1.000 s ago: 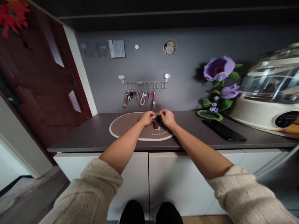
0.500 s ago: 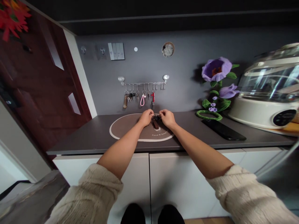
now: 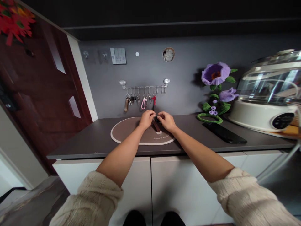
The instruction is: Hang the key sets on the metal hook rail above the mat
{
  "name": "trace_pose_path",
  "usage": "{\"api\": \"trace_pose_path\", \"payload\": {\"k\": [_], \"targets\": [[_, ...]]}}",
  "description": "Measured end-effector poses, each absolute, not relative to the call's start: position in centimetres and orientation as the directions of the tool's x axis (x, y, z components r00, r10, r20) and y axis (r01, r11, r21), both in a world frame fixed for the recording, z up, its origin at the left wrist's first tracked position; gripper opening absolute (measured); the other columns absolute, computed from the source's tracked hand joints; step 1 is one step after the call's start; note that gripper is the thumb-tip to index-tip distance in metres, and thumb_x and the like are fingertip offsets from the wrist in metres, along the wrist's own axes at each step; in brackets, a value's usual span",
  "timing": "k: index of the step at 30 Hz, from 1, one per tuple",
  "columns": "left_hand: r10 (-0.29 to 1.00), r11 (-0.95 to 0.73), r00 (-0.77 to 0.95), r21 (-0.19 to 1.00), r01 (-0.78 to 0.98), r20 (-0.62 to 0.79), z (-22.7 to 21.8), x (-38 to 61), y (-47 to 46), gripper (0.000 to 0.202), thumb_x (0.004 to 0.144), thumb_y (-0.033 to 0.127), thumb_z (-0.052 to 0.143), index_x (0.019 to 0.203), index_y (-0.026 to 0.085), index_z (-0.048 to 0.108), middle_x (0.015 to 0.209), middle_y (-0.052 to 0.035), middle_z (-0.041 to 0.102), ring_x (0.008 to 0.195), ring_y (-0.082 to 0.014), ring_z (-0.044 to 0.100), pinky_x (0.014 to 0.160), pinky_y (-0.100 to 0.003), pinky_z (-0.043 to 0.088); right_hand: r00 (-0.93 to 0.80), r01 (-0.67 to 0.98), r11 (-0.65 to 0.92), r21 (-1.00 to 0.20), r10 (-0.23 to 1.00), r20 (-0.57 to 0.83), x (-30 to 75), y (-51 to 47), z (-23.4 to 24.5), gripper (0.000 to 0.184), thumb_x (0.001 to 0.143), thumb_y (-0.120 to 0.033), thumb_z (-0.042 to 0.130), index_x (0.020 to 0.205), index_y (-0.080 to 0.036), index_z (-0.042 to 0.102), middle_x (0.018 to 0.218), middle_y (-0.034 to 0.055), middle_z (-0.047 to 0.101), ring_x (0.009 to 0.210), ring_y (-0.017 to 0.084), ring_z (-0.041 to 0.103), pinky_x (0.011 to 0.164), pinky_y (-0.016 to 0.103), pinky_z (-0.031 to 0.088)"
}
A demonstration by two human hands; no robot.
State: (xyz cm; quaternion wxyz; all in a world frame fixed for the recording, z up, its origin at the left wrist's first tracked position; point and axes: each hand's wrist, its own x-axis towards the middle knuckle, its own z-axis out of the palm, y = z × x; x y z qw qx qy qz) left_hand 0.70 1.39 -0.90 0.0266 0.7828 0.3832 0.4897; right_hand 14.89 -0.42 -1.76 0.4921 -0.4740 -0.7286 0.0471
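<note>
Both my hands meet over a brown oval mat [image 3: 124, 133] on the dark counter. My left hand [image 3: 146, 118] and my right hand [image 3: 167, 121] are closed in a pinch on a small key bunch with a brown leather fob [image 3: 156, 125]. The fob hangs down between them toward the mat. The ring and keys are mostly hidden by my fingers. On the wall just behind, a chrome hook rail [image 3: 144, 87] carries several key sets, among them a pink loop and a red tag.
A black phone [image 3: 224, 133] lies on the counter [image 3: 94, 141] to the right, beside purple fabric flowers [image 3: 216, 75] and a large white appliance with a glass lid [image 3: 265, 100]. A dark red door [image 3: 35, 94] stands at the left. White cabinet doors are below.
My hands have drawn slightly closer together on the key bunch, and the fob has tilted. The view has shifted a little downward.
</note>
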Motion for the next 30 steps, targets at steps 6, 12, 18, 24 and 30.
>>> {"api": "trace_pose_path", "payload": {"k": [6,12,18,24,30], "targets": [[0.616,-0.715,0.205,0.431,0.55,0.761,-0.76,0.59,1.31,0.014,0.073,0.012,0.049,0.076,0.015,0.062,0.081,-0.0058,0.063,0.078,-0.0146,0.054,0.076,-0.027,0.041,-0.032,0.615,0.542,-0.573,0.743,0.668,15.03,-0.1,-1.95,0.022,0.07,-0.012,0.046,0.088,-0.018,0.057,0.079,0.0022,0.062,0.071,0.012,0.056,0.071,0.026,0.042],[0.665,-0.699,0.157,0.534,0.475,0.73,-0.57,0.6,1.33,0.013,0.072,0.011,0.051,0.075,0.014,0.063,0.083,-0.0056,0.065,0.078,-0.0141,0.056,0.077,-0.027,0.042,-0.083,0.634,0.59,-0.5,0.695,0.714,14.81,-0.57,-1.63,0.016,0.073,-0.02,0.045,0.082,-0.019,0.059,0.078,0.0018,0.062,0.071,0.012,0.055,0.07,0.026,0.041],[0.733,-0.663,0.124,0.66,0.355,0.669,-0.6,0.61,1.54,0.013,0.07,0.01,0.052,0.076,0.013,0.063,0.081,-0.006,0.065,0.076,-0.0135,0.057,0.076,-0.027,0.043,-0.109,0.64,0.603,-0.476,0.685,0.72,14.79,-0.8,-1.44,0.012,0.072,-0.023,0.049,0.078,-0.018,0.058,0.073,0.0016,0.061,0.067,0.012,0.053,0.066,0.025,0.039],[0.757,-0.65,0.154,0.709,0.274,0.635,-0.6,0.91,1.53,0.014,0.069,0.011,0.052,0.077,0.012,0.063,0.081,-0.0066,0.065,0.074,-0.0127,0.057,0.075,-0.027,0.044,-0.122,0.66,0.609,-0.439,0.664,0.737,14.9,-0.88,-1.28,0.012,0.073,-0.028,0.05,0.074,-0.018,0.057,0.07,0.0018,0.057,0.067,0.012,0.049,0.066,0.025,0.037],[0.801,-0.598,0.095,0.781,0.182,0.591,-0.09,1.06,0.96,0.014,0.068,0.011,0.053,0.078,0.011,0.062,0.081,-0.0073,0.065,0.072,-0.0116,0.057,0.074,-0.027,0.044,-0.074,0.552,0.63,-0.546,0.69,0.72,14.97,-0.77,-1.08,0.013,0.07,-0.029,0.053,0.067,-0.017,0.056,0.07,0.0009,0.051,0.067,0.011,0.046,0.066,0.025,0.038]]}}
